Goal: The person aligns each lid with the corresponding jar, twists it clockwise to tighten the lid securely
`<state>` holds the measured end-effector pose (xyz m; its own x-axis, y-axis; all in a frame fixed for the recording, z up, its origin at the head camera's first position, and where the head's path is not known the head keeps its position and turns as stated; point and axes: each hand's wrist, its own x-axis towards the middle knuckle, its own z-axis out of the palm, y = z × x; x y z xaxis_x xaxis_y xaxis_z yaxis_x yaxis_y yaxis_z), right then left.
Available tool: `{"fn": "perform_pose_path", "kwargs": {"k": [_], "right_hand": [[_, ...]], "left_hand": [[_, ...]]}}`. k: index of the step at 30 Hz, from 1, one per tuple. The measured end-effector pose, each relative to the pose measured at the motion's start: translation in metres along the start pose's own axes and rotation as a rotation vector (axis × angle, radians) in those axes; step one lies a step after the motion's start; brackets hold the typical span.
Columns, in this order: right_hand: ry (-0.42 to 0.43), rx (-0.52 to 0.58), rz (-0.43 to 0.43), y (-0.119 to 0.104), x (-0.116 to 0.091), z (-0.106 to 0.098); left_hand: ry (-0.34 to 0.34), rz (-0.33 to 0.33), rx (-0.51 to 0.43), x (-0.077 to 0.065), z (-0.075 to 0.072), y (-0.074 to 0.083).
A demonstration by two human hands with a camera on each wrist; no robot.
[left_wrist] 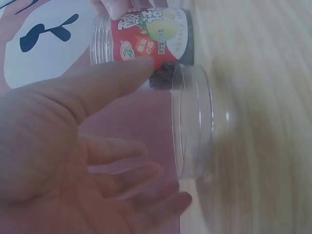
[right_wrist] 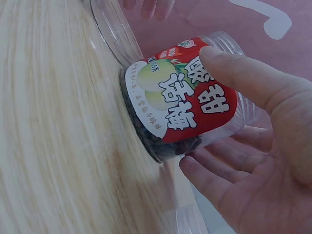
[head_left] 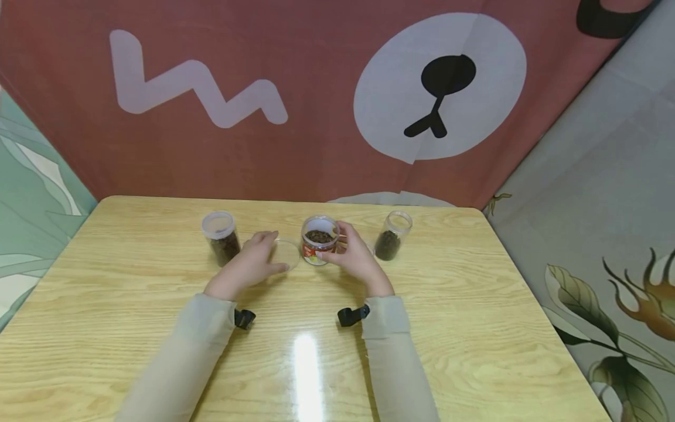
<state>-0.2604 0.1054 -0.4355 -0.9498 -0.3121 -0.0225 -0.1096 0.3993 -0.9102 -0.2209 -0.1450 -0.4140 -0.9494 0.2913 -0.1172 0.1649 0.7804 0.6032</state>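
A clear plastic jar (head_left: pixel 318 252) with a red and white fruit label stands uncapped on the table, dark dried pieces inside. My right hand (head_left: pixel 357 256) holds it from the right, thumb on the label (right_wrist: pixel 200 97) and fingers round the far side. To the left of the jar lies a clear round lid (left_wrist: pixel 197 122), flat on the wood. My left hand (head_left: pixel 252 262) hovers beside this lid, its thumb and fingers spread loosely with nothing between them. In the left wrist view the fingertips (left_wrist: pixel 180 201) are near the lid's rim.
A taller clear jar (head_left: pixel 224 246) with a whitish top and dark contents stands left of my left hand. Another clear jar (head_left: pixel 388 243), partly filled with dark bits, is to the right. A wooden table (head_left: pixel 474 328) lies beneath; a reddish printed cloth (head_left: pixel 316 152) hangs behind.
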Motion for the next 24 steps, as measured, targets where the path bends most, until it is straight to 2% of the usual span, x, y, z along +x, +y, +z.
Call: {"fn": "perform_pose_path", "kwargs": {"k": [5,13,24], "right_hand": [[0.015,0.012,0.002,0.0,0.001,0.002],[0.018,0.002,0.033,0.005,0.003,0.005],[0.012,0.019,0.026,0.005,0.004,0.009]], "left_hand": [[-0.045,-0.053,0.051,0.01,0.003,0.001],[-0.055,-0.079,0.089,0.018,0.008,0.006],[-0.02,-0.103,0.126,0.022,0.012,0.006]]}}
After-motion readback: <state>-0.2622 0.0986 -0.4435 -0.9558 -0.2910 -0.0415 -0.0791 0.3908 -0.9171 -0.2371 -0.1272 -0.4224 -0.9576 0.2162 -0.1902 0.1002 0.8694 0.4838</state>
